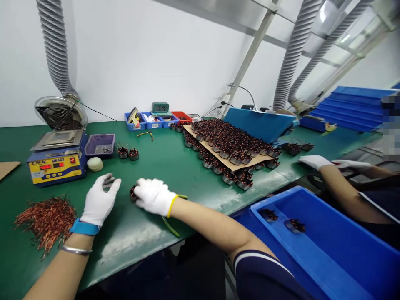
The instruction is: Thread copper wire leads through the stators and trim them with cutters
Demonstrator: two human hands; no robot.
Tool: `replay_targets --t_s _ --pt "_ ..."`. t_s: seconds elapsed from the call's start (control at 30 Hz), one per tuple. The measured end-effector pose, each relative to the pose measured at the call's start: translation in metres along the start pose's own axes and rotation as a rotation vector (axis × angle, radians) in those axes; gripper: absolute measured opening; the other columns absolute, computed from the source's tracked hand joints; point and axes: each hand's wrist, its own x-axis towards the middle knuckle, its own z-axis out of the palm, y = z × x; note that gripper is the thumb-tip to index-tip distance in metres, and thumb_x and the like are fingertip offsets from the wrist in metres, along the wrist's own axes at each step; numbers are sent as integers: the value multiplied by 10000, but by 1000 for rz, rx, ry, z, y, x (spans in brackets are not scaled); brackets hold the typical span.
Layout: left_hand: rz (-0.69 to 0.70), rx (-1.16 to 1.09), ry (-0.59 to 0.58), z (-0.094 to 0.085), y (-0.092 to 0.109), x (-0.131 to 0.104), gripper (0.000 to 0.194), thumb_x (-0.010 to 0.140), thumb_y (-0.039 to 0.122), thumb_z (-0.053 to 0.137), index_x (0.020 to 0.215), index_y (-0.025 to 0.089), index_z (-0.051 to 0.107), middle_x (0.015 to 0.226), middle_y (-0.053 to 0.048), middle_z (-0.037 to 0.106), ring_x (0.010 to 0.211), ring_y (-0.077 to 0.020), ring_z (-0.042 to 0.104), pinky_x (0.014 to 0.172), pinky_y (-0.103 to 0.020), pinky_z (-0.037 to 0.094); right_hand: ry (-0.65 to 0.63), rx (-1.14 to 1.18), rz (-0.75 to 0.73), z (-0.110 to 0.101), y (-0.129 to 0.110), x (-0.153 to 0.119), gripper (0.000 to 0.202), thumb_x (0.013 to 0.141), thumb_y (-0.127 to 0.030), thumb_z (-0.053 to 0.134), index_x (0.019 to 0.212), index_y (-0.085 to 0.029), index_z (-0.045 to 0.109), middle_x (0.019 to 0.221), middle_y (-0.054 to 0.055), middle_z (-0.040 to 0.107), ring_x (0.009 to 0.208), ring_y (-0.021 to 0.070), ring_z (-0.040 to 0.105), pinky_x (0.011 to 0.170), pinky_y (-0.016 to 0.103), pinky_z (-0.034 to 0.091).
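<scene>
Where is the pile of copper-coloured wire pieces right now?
In the head view, the pile of copper-coloured wire pieces lies at the left on the green tabletop, beside the gloved left hand and nearer the camera than the blue-and-yellow heating unit.

The counter [162,166] has a smooth, glossy face with a pale sheen near its front edge. Matt, knitted cloth covers the left hand [99,200] and right hand [155,196]; the finish of the part [133,193] at the right fingers is blurred. The bangle [76,250] is smooth, shiny metal, the wires [46,225] rough, bristly copper. The tub [321,258] is smooth plastic, lightly glossy; the card [8,169] matt cardboard; the sleeve [262,271] dull cloth.
</scene>
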Motion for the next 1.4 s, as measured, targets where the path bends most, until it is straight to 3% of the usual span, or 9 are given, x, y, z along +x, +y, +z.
replay_targets --t_s 0.13,0.23,0.47,0.67,0.83,0.93,1.07,1.23,1.4 --pt "-2 10 -49 3 -5 2 567 755 541 596 1162 146 561 1085 -134 681 981 -243 666 931 -412 508 61 -7 327 -8 58 9 341 896 -377 460 1147 -162 544 1159 150 537 1022 267 569 849 420 457" --pt "-3 32 -55 3 -4 0 590 747 544 605 1177 143 557 1116 -141 670 969 -247 663 937 -427 500 148 -21 471 0 95 -3 598 911 -445 430 1397 -113 324 1397 226 373 1213 318 454 964 456 389" --pt "77 166 -150 9 3 -12 613 784 563 558 1234 147 532 1185 -123 642 975 -242 646 909 -414 502 129 112 700 45 133 -66 755 922 -579 337 1455 -49 266 1447 238 370 1313 339 389 1032 447 348" --pt "86 186 -212 12 0 -14 641 773 593 559 1239 153 533 1168 -125 650 997 -251 645 926 -415 497 81 140 469 43 117 -36 779 889 -583 438 1419 -20 344 1446 274 366 1356 358 321 1098 471 236" --pt "60 183 -220 9 -3 -7 640 761 588 570 1227 151 542 1132 -133 671 1012 -255 659 949 -411 493 -10 347 202 12 89 -21 632 912 -580 373 1446 -244 355 1485 84 407 1346 253 383 1070 383 318" --pt "47 207 -191 9 -5 -4 637 768 575 567 1226 132 545 1126 -143 676 1012 -251 662 949 -403 495 48 444 308 -5 74 -50 703 867 -576 449 1486 -342 213 1489 49 400 1266 298 474 966 450 415" --pt "64 235 -197 14 -9 -4 648 761 561 583 1241 127 538 1178 -148 652 1032 -252 648 964 -408 486 -73 212 301 -5 52 -82 664 813 -311 532 1444 -294 323 1300 99 553 1021 294 622 796 404 488" --pt "65 250 -213 18 -11 -4 657 749 558 594 1244 130 531 1167 -148 653 1046 -256 643 974 -414 484 -154 54 256 2 39 -66 348 803 -228 491 1145 -215 558 1072 108 621 858 287 657 657 378 500" --pt "82 302 -154 22 -15 -1 735 752 576 568 1306 102 472 1259 -185 593 1112 -285 612 997 -431 465 -110 67 216 3 49 -73 267 752 -261 536 1010 -205 577 1013 92 622 817 260 653 632 336 479"
